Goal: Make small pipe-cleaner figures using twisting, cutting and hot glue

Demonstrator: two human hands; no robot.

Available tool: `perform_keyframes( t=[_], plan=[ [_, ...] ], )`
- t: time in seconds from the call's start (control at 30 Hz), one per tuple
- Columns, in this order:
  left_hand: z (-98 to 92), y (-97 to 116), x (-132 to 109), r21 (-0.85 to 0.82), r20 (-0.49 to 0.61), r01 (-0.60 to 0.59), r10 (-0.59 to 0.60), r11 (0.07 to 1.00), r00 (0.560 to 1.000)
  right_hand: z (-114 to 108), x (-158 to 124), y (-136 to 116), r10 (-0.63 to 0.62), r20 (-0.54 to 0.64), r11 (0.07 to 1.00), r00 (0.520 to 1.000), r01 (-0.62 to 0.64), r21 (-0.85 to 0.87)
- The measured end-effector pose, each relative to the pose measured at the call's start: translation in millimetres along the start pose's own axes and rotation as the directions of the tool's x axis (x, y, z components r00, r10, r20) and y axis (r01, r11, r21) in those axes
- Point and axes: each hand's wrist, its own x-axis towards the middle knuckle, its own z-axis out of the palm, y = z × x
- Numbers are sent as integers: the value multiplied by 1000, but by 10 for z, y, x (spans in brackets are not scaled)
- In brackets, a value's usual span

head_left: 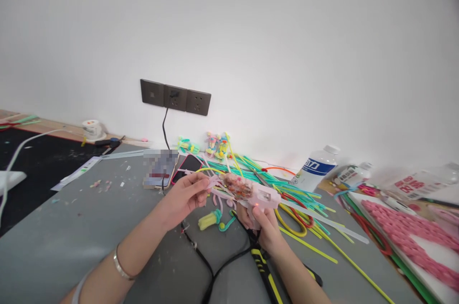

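My right hand (265, 228) is wrapped round the handle of a pale pink hot glue gun (266, 197), whose small light glows red. Its front half is crusted with brownish glue residue, and a long clear glue stick (333, 227) sticks out of the back. At the nozzle end, my left hand (188, 196) pinches a pale pink pipe cleaner (214, 181); its fingers cover part of it. Below the gun lie a yellow-and-teal pipe cleaner piece (210, 219) and a curled teal one (229, 222).
Pliers with black-and-yellow handles (264, 273) and a black cord (206, 261) lie in front. Many loose pipe cleaners (315, 208) spread rightward. Phones (160, 168), small pipe-cleaner figures (217, 145) and a bottle (317, 166) stand or lie toward the wall. A pink braided piece (409, 234) is at right.
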Motion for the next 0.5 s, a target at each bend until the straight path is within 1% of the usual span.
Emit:
perform_keyframes(
  t=[0.1,0.23,0.37,0.5],
  plan=[
    [0,9,-5,-3,-9,-11,11,1000,1000,0,-6,-50,1,-1,1000,1000,-1,17],
    [2,12,-6,-13,-7,-15,15,1000,1000,9,-8,-109,20,-5,1000,1000,-21,-20],
    [13,6,-8,-24,-1,-13,13,1000,1000,-21,-23,-68,22,10,999,1000,-22,-31],
    [25,9,-11,-18,-9,-5,5,1000,1000,-65,-39,-12,56,19,997,998,-55,-61]
  ],
)
